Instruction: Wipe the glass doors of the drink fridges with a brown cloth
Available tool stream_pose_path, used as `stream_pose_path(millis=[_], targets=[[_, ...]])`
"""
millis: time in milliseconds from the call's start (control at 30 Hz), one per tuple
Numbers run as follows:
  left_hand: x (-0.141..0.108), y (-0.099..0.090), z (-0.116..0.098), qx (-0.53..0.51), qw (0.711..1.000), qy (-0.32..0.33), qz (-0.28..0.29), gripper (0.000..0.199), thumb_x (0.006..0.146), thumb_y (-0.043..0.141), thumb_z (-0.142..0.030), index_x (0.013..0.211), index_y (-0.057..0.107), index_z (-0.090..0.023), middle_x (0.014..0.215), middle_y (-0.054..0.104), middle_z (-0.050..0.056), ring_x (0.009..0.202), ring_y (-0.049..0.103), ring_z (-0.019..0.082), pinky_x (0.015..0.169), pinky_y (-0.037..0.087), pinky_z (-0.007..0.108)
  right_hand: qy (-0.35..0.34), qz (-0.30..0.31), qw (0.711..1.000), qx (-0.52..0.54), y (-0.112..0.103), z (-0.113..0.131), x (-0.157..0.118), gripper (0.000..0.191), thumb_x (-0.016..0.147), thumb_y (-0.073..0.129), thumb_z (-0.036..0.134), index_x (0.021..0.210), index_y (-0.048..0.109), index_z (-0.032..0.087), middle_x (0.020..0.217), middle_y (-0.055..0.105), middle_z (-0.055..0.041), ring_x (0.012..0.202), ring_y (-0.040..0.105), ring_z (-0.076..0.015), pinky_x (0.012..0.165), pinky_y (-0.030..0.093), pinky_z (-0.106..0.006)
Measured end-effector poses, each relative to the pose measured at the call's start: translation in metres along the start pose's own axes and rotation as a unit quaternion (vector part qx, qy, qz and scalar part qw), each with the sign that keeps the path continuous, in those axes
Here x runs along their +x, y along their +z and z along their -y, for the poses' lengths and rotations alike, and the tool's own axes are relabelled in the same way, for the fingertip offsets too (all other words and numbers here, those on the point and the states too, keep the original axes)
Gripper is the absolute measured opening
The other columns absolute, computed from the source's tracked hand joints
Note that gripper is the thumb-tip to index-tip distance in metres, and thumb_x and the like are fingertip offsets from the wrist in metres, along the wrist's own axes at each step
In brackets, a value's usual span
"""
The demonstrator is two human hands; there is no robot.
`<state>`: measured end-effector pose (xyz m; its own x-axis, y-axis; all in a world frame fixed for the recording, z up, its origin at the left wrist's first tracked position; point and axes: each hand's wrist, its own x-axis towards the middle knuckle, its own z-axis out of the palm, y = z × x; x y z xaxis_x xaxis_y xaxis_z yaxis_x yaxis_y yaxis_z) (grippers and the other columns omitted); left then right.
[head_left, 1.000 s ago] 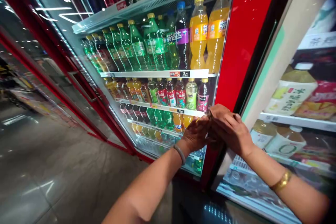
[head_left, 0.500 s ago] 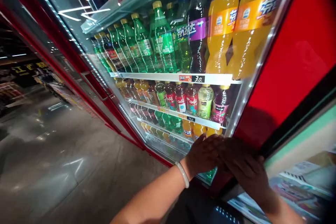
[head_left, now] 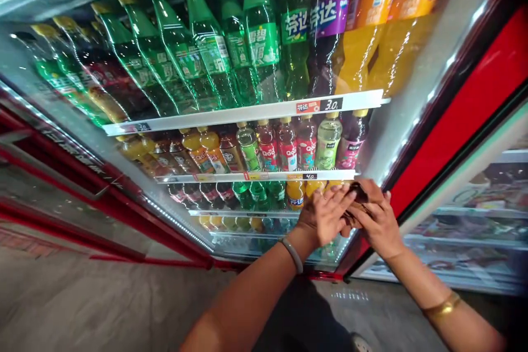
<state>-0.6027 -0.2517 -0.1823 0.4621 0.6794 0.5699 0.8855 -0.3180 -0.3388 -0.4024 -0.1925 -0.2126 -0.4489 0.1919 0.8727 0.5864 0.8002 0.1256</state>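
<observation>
Both hands meet in front of the lower right side of a lit drinks fridge [head_left: 402, 115]. My left hand [head_left: 324, 217], with a pale bracelet on its wrist, has its fingers stretched to the right and overlapping the other hand's fingertips. The fingers of my right hand [head_left: 381, 225] are bent around a dark gap, and what is in them, if anything, I cannot make out. Just above the hands stand a bottle with a pink label [head_left: 350, 148] and a pale green juice bottle [head_left: 329, 146]. Orange soda bottles [head_left: 295, 195] are partly hidden behind my left hand.
Green soda bottles [head_left: 264, 44], a dark bottle with a purple label [head_left: 330, 16] and large orange bottles [head_left: 377, 5] fill the upper shelf. A white shelf edge [head_left: 247, 110] carries price tags. Red fridge frames [head_left: 165, 242] stand left, another lit case [head_left: 466, 231] right, grey floor [head_left: 103, 308] below.
The view has turned left and come closer to the shelves, so the bottles look larger. My hands, dark before, are now lit. They stay together, with the right hand's fingers more bent.
</observation>
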Motion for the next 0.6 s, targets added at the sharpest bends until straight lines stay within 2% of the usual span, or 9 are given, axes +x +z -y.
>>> stream_pose_path(millis=[67, 167, 233, 333, 433, 500, 600], targets=[[-0.003, 0.002, -0.004, -0.003, 1.000, 0.010, -0.006, 0.074, 0.100, 0.054, -0.045, 0.166, 0.032, -0.020, 0.173, 0.034, 0.003, 0.163, 0.024, 0.023, 0.132, 0.024, 0.042, 0.041, -0.029, 0.999, -0.001, 0.002, 0.018, -0.004, 0.043, 0.091, 0.062, 0.011, 0.129, 0.071, 0.029, 0.126, 0.067, -0.0101, 0.131, 0.057, -0.0317, 0.112, 0.052, -0.062], [-0.017, 0.010, -0.003, -0.011, 0.999, -0.019, -0.024, 0.067, 0.101, 0.051, -0.039, 0.162, 0.039, -0.015, 0.167, 0.046, 0.009, 0.159, 0.034, 0.022, 0.132, 0.024, 0.041, 0.010, -0.021, 1.000, 0.018, 0.006, 0.029, 0.006, 0.045, 0.090, 0.063, 0.009, 0.130, 0.070, 0.026, 0.118, 0.070, -0.0090, 0.124, 0.061, -0.0284, 0.108, 0.057, -0.055], [-0.023, 0.014, -0.001, -0.009, 0.998, -0.050, -0.026, 0.064, 0.102, 0.050, -0.037, 0.161, 0.042, -0.014, 0.162, 0.052, 0.014, 0.157, 0.038, 0.024, 0.132, 0.023, 0.044, -0.029, 0.001, 0.999, 0.038, 0.003, 0.019, 0.020, 0.045, 0.089, 0.064, 0.007, 0.127, 0.072, 0.030, 0.113, 0.073, -0.0038, 0.121, 0.062, -0.0245, 0.114, 0.054, -0.053], [-0.017, 0.015, -0.006, 0.005, 0.996, -0.084, -0.026, 0.064, 0.103, 0.048, -0.036, 0.163, 0.038, -0.014, 0.163, 0.050, 0.016, 0.159, 0.035, 0.027, 0.132, 0.020, 0.050, -0.070, 0.017, 0.996, 0.046, -0.008, -0.010, 0.032, 0.050, 0.087, 0.065, 0.002, 0.127, 0.071, 0.032, 0.113, 0.074, -0.0014, 0.119, 0.062, -0.0226, 0.120, 0.048, -0.054], [-0.006, 0.013, -0.021, 0.018, 0.994, -0.098, -0.038, 0.065, 0.102, 0.050, -0.037, 0.164, 0.037, -0.018, 0.167, 0.045, 0.014, 0.162, 0.027, 0.028, 0.133, 0.016, 0.052, -0.044, 0.001, 0.999, 0.018, -0.015, -0.021, 0.022, 0.061, 0.086, 0.063, 0.001, 0.138, 0.064, 0.031, 0.115, 0.073, -0.0052, 0.120, 0.062, -0.0265, 0.119, 0.048, -0.061], [-0.005, 0.014, -0.030, 0.025, 0.994, -0.095, -0.046, 0.064, 0.101, 0.053, -0.038, 0.162, 0.041, -0.021, 0.169, 0.042, 0.009, 0.165, 0.020, 0.026, 0.134, 0.014, 0.052, -0.005, -0.006, 1.000, 0.014, -0.009, -0.009, 0.006, 0.066, 0.086, 0.063, 0.005, 0.146, 0.058, 0.031, 0.123, 0.071, -0.0095, 0.121, 0.063, -0.0312, 0.115, 0.050, -0.065], [-0.017, 0.017, -0.029, 0.033, 0.994, -0.078, -0.066, 0.060, 0.100, 0.056, -0.041, 0.157, 0.050, -0.024, 0.168, 0.043, 0.004, 0.166, 0.009, 0.024, 0.136, 0.009, 0.050, 0.037, 0.019, 0.998, 0.045, 0.017, 0.020, -0.016, 0.071, 0.085, 0.064, 0.018, 0.154, 0.051, 0.026, 0.145, 0.061, -0.0175, 0.130, 0.060, -0.0413, 0.106, 0.054, -0.070]])
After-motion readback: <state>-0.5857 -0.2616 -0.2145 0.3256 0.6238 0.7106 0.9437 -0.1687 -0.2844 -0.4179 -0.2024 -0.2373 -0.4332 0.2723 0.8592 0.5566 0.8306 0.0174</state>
